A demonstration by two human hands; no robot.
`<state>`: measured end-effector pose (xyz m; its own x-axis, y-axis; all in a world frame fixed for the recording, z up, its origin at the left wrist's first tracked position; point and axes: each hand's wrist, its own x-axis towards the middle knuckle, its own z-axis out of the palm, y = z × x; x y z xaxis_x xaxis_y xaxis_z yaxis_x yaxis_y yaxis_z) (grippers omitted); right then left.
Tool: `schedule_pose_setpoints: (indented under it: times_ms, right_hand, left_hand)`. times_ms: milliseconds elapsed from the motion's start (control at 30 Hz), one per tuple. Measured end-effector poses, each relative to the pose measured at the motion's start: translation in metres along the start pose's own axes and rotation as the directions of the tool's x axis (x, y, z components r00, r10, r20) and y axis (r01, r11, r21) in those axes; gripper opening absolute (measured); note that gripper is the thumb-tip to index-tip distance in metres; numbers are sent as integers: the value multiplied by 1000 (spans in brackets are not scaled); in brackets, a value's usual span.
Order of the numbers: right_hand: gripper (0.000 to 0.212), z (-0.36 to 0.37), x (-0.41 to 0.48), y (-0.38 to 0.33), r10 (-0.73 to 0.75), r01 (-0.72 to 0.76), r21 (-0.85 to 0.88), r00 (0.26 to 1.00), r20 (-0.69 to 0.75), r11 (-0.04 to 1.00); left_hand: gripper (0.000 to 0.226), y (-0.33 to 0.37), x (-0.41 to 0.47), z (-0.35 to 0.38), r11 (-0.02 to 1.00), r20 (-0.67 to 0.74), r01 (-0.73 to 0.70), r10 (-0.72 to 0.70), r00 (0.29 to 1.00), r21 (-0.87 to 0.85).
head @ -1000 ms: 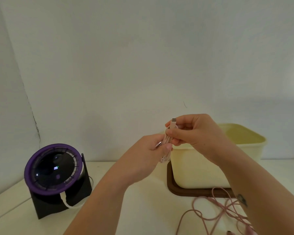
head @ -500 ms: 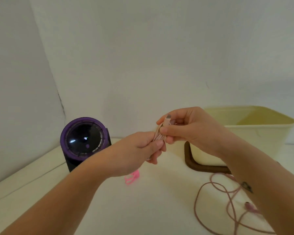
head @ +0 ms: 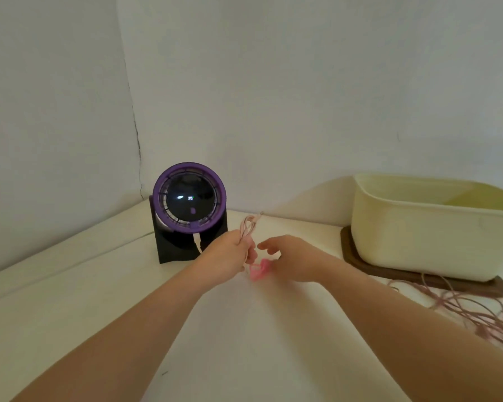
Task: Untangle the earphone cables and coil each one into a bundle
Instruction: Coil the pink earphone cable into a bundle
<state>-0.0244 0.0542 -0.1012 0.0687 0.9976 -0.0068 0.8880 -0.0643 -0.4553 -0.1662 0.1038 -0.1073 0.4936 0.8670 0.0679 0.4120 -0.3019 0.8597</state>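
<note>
Where the white surface meets the wall, a cream tub stands at the right and a purple-ringed fan at the back. A loose tangle of pale pink cable sprawls before the tub. The left hand has its grip clenched round a coiled pink bundle, whose loops and plug stick up. The right hand, grip released, hovers just beside a small pink tie on the surface.

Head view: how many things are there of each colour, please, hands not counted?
Pink: 3 (coiled cable, small tie, loose cable tangle)
Purple and black: 1 (round device)
Cream: 1 (bin)
Brown: 1 (tray)
Total: 6
</note>
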Motion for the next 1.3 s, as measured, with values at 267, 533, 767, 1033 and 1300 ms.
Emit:
schedule_pose_setpoints:
  times_ms: [267,533,767,1033,1300]
  right_hand:
    - [15,18,-6,17,-11,64,275,982,-191,959]
    - [14,29,-26,34,63,116,806,981,-186,580]
    - [21,30,-23,40,98,136,835,970,-221,533]
    - [8,30,-21,40,185,141,826,941,-283,546]
    - [8,28,-22,40,217,134,844,934,-282,519]
  left_hand:
    - [27,-7,-5,12,987,8,122,-122,993,-105]
    - [27,-4,-11,33,741,116,164,-117,986,-651]
    - [24,-4,-10,41,654,64,111,-96,993,-748]
    - [30,-5,-11,45,685,42,71,-59,997,-725]
    - [27,-8,-10,42,813,45,69,-52,998,-578]
